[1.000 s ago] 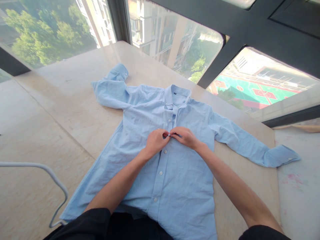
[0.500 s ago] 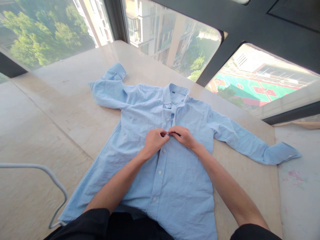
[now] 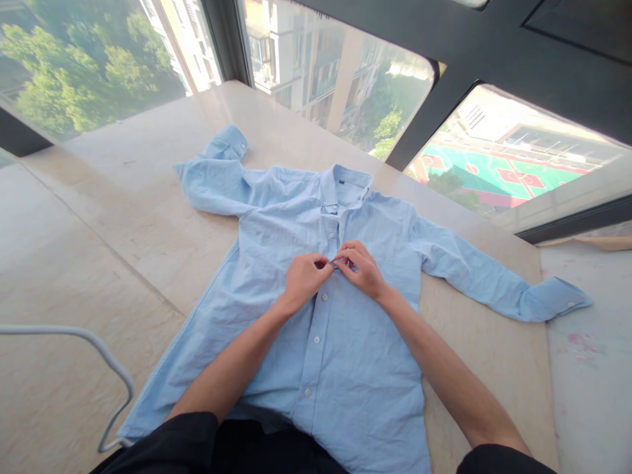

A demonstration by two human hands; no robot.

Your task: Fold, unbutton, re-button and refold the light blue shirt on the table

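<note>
A light blue button-up shirt (image 3: 276, 263) lies flat, front up, on a beige stone ledge (image 3: 123, 217), collar (image 3: 340, 187) toward the window and both sleeves spread out. My left hand (image 3: 302, 280) and my right hand (image 3: 363, 266) meet at the shirt's chest. Both pinch the front placket around a button just below the collar opening. Several white buttons below my hands look fastened.
A white wire hanger (image 3: 106, 368) lies at the ledge's left front, touching the shirt hem. Large windows (image 3: 345, 85) with dark frames run along the far edge. The right cuff (image 3: 563, 299) reaches a paler, stained surface at the right.
My right hand's fingers have lifted and shifted a little up the placket; the left hand keeps its pinch. The shirt has not moved.
</note>
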